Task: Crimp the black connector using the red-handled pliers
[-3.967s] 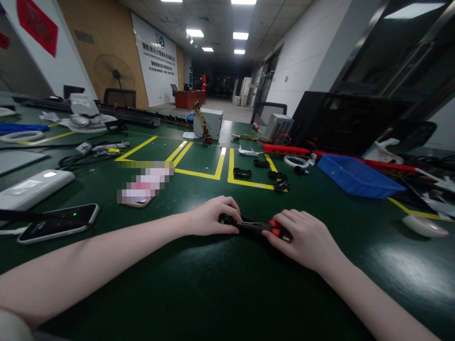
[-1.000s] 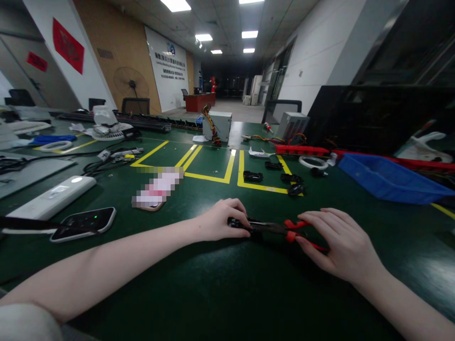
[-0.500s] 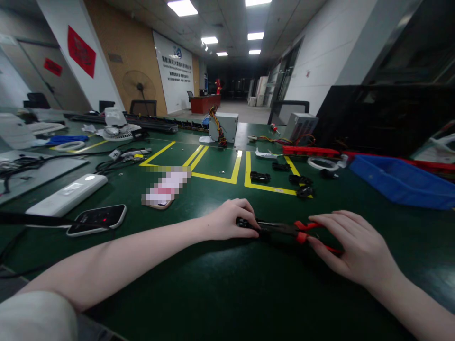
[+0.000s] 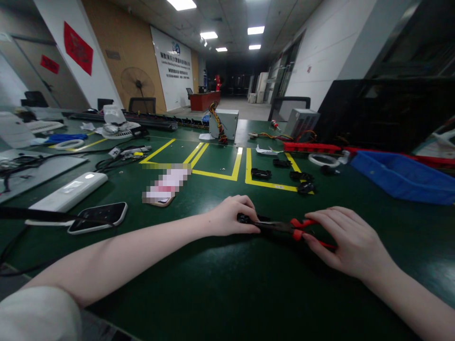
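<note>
In the middle of the green table, my left hand [image 4: 236,217] pinches a small black part [image 4: 243,218], mostly covered by the fingers. My right hand [image 4: 350,244] grips long-nose pliers [image 4: 295,229] by their red handles, which are spread a little. The dark jaws point left and meet the part at my left fingertips; whether they bite on it I cannot tell. Beyond my hands lie several similar black parts [image 4: 261,173] in and around a yellow taped box [image 4: 270,185].
A phone [image 4: 164,201] lies left of my left hand, with a white device [image 4: 69,192] and a black-screened device [image 4: 97,218] further left. At right stands a blue tray [image 4: 401,182]. A metal power supply [image 4: 227,124] with bundled wires stands behind the taped boxes.
The pliers and my right hand have shifted slightly left, toward my left hand. My left hand keeps its pinch on the black part. The view has tilted a little.
</note>
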Action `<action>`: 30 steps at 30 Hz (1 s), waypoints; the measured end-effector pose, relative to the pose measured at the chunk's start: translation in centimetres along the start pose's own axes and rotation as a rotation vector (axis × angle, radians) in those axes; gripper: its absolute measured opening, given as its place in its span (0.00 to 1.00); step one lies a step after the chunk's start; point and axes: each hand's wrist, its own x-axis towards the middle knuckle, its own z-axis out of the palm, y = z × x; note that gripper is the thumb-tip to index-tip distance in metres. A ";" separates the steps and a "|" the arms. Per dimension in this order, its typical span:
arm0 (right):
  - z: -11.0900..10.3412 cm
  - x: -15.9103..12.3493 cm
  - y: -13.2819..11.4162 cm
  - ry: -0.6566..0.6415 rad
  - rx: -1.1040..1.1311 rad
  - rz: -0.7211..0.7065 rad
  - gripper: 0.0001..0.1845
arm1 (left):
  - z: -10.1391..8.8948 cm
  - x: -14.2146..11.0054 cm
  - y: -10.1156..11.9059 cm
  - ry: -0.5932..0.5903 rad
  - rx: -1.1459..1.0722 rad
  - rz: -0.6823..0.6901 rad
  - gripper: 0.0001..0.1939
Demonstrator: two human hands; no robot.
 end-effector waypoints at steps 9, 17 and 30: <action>-0.5 0.2 0.3 -0.056 0.036 -0.030 0.12 | 0.1 -0.2 -0.1 -0.011 -0.035 0.021 0.07; -0.6 0.0 0.6 -0.158 0.020 0.013 0.16 | 0.1 -0.2 -0.3 -0.014 -0.090 -0.004 0.08; -0.7 1.2 -1.2 -0.192 0.000 0.041 0.22 | 0.3 -0.1 -0.4 0.015 -0.103 -0.011 0.08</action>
